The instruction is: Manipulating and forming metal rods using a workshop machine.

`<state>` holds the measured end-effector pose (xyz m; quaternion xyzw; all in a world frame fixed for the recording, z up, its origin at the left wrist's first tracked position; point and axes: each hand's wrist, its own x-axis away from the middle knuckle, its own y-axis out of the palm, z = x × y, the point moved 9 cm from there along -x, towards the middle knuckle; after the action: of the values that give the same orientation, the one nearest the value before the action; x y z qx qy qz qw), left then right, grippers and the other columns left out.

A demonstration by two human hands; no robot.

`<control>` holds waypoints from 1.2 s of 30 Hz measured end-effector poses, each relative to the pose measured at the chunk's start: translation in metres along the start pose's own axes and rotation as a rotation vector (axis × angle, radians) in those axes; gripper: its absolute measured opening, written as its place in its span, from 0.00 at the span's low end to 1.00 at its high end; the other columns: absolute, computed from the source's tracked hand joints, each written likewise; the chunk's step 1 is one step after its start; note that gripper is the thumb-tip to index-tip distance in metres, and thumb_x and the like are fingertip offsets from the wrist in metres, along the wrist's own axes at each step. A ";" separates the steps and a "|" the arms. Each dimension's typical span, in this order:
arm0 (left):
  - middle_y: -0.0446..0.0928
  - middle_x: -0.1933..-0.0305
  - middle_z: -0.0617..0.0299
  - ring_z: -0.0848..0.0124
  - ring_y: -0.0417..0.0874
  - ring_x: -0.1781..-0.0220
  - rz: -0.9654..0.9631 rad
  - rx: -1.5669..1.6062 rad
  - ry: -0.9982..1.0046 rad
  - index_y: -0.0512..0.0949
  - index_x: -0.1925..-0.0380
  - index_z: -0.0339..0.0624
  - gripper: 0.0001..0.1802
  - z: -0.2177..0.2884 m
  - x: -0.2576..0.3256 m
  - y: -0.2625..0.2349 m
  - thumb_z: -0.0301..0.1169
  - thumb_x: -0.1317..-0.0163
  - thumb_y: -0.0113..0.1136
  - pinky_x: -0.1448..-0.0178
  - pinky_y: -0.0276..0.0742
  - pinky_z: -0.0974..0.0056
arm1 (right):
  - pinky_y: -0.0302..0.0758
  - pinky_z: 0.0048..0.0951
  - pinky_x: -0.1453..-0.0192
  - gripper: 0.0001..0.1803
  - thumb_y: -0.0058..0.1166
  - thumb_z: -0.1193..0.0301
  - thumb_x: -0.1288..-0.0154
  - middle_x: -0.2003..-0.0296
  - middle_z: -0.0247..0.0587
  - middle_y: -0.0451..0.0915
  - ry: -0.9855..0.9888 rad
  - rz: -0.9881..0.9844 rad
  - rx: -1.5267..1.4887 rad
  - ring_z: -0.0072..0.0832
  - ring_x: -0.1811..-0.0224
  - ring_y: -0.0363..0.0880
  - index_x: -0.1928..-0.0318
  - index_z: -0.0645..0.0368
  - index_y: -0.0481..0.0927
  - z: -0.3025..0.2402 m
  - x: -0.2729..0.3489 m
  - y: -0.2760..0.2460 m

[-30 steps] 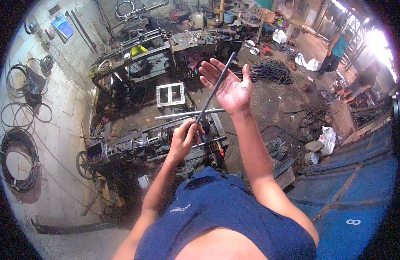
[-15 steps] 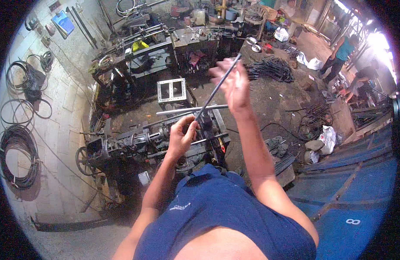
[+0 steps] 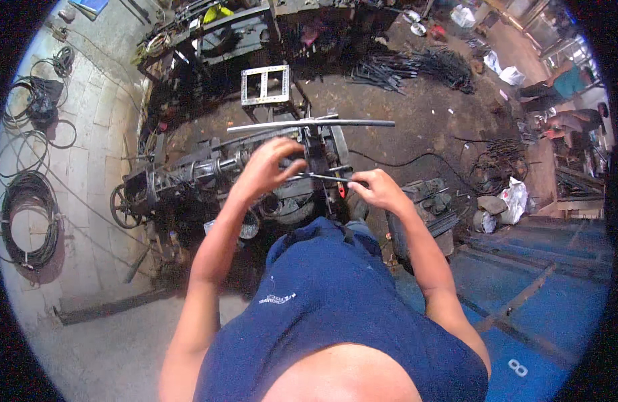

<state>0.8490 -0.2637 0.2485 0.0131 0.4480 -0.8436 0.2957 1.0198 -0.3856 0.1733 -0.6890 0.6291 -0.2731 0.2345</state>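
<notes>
My right hand (image 3: pixel 377 187) is closed in a pinch on one end of a thin dark metal rod (image 3: pixel 329 177). The rod points left, across a greasy lathe-like machine (image 3: pixel 222 163). Over the machine, my left hand (image 3: pixel 269 167) is curved with thumb and fingers apart, close to the rod's far end; I see nothing gripped in it. Beyond both hands a longer grey bar (image 3: pixel 352 123) lies crosswise on top of the machine. A small orange-red tipped item (image 3: pixel 342 190) sits beside the rod.
A stool with a perforated metal frame top (image 3: pixel 265 85) stands behind the machine. Piles of dark rods (image 3: pixel 416 67) lie on the floor beyond. To the right are another rod stack (image 3: pixel 438 223) and a white sack (image 3: pixel 515 199). Coiled cable (image 3: pixel 29 218) hangs left. Two people work at far right.
My right hand has come down and toward me from its raised, spread position and now pinches the rod. The rod has swung from steep to nearly level. My left hand's grip has opened.
</notes>
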 end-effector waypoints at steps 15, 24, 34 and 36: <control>0.76 0.81 0.46 0.46 0.80 0.75 -0.396 -0.671 -0.261 0.73 0.78 0.38 0.30 -0.162 -0.075 0.102 0.58 0.42 0.58 0.73 0.75 0.49 | 0.76 0.43 0.64 0.22 0.55 0.52 0.36 0.75 0.55 0.80 0.451 0.057 -0.182 0.51 0.69 0.81 0.65 0.60 0.85 0.257 0.035 -0.018; 0.74 0.84 0.50 0.48 0.78 0.78 -0.341 -0.623 -0.266 0.72 0.78 0.39 0.27 -0.141 -0.099 0.125 0.54 0.42 0.61 0.74 0.73 0.51 | 0.76 0.47 0.61 0.21 0.53 0.50 0.36 0.73 0.56 0.81 0.364 -0.021 -0.004 0.54 0.66 0.81 0.62 0.55 0.85 0.319 -0.031 -0.034; 0.75 0.80 0.46 0.44 0.78 0.73 -0.359 -0.603 -0.470 0.70 0.71 0.39 0.23 -0.151 -0.077 0.124 0.49 0.39 0.61 0.69 0.72 0.47 | 0.76 0.47 0.64 0.18 0.54 0.53 0.35 0.74 0.51 0.82 0.222 -0.068 0.057 0.50 0.68 0.81 0.66 0.54 0.85 0.314 -0.079 -0.041; 0.76 0.79 0.45 0.44 0.79 0.72 -0.390 -0.611 -0.501 0.70 0.70 0.39 0.23 -0.152 -0.077 0.125 0.49 0.38 0.60 0.68 0.72 0.47 | 0.78 0.46 0.63 0.18 0.55 0.53 0.36 0.73 0.51 0.82 0.197 -0.031 0.074 0.50 0.67 0.82 0.67 0.54 0.85 0.314 -0.084 -0.040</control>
<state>0.9399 -0.1632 0.0866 -0.3647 0.5853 -0.6897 0.2209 1.2547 -0.3043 -0.0396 -0.6592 0.6278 -0.3663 0.1926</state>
